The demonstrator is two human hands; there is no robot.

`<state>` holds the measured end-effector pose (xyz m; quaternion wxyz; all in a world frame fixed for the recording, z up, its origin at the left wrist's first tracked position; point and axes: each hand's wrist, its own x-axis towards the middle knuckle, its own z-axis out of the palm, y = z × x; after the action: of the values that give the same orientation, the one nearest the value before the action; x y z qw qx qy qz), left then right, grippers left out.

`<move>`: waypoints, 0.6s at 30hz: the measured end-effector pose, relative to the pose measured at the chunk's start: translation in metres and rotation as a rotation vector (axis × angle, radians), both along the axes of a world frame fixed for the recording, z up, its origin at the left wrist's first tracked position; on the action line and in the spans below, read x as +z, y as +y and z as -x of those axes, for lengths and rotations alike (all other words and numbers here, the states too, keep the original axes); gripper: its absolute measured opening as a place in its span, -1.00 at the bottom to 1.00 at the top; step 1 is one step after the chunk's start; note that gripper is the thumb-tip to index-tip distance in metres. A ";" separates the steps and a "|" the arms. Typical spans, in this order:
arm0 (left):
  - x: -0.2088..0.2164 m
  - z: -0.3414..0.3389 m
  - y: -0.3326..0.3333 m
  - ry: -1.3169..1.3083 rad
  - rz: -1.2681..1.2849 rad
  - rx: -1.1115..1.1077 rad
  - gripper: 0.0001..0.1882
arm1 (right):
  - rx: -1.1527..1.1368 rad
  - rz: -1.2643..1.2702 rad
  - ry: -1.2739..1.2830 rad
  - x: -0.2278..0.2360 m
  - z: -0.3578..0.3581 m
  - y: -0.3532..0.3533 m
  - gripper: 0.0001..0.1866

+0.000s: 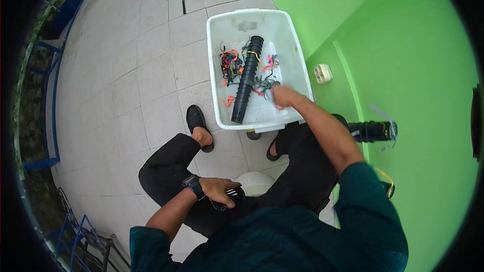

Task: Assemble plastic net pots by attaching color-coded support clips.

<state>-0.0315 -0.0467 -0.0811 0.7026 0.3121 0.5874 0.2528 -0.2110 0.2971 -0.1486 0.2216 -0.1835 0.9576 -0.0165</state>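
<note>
My left hand (218, 191) rests over my lap, its fingers curled round a small black slotted pot (234, 199). My right hand (286, 95) reaches down into a white plastic tub (214, 35), at its near right part. Motion smears its fingers, and whether they grip anything is unclear. Close by lie dark and pink strips (266, 83). A long stack of nested black pots (247, 80) slants across the middle of the tub, with a yellow strip over its upper part. Left of the stack is a tangled heap of dark, orange and red strips (232, 65).
Another black pot stack (373, 131) with a pale strip lies to my right by the green wall (423, 70). A cream block with round holes (322, 73) sits near the tub. Blue metal railings (50, 106) border the tiled floor (121, 90) on the left.
</note>
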 end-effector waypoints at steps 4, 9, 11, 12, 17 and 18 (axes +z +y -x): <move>0.058 -0.022 0.004 0.139 0.103 0.182 0.22 | -0.356 0.422 -0.238 0.026 -0.043 0.015 -0.81; 0.066 -0.065 0.003 0.370 0.110 0.304 -0.01 | -0.726 1.230 -0.432 0.122 -0.085 0.017 -0.77; 0.070 -0.078 0.001 0.563 0.071 0.318 -0.29 | -0.775 1.488 -0.472 0.143 -0.107 0.014 -0.70; 0.065 -0.088 -0.004 0.855 -0.043 0.350 -0.47 | -0.761 1.520 -0.471 0.152 -0.116 0.016 -0.69; 0.072 -0.071 0.003 0.558 -0.056 0.593 -0.66 | -0.659 1.770 -0.466 0.175 -0.154 0.014 -0.64; 0.070 -0.068 0.010 0.597 -0.180 0.802 -0.69 | -0.643 1.763 -0.483 0.184 -0.162 0.004 -0.65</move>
<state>0.0366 -0.0368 -0.0111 0.3221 0.1799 0.8121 0.4521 -0.0492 0.3013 0.0357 0.1801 -0.0050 0.5343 -0.8258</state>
